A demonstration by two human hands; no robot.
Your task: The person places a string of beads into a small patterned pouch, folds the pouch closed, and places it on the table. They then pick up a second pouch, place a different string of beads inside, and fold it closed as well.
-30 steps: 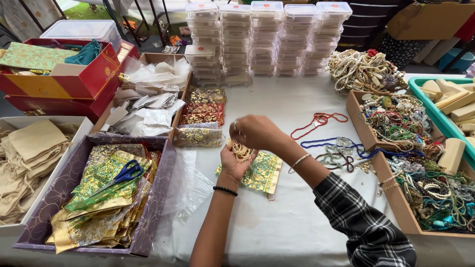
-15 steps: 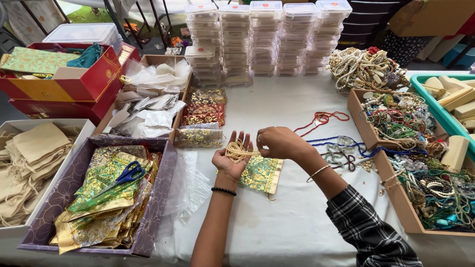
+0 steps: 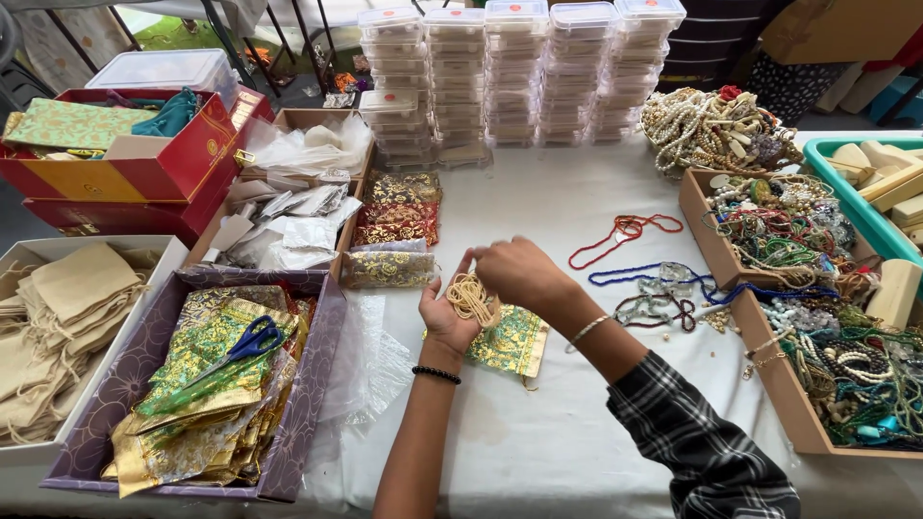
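Note:
My left hand point(image 3: 444, 317) lies palm up over the white table, cupping a coiled string of cream beads point(image 3: 471, 298). My right hand point(image 3: 517, 271) is over it, fingers pinching the same beads from the right side. Under both hands lies a small green and gold patterned pouch point(image 3: 511, 344), flat on the cloth. A black band circles my left wrist, a pale bangle my right, and the right sleeve is black and white plaid.
A purple box point(image 3: 288, 423) of shiny pouches with blue scissors point(image 3: 252, 338) sits left. Brown trays of bead necklaces point(image 3: 827, 317) line the right. Loose red necklace point(image 3: 627, 231) and blue necklace point(image 3: 663, 279) lie beyond my hands. Stacked clear boxes point(image 3: 519, 67) stand behind.
My right hand drew away to the right, then came back onto the left palm. It now grips the beads that lay open in the palm half a second ago.

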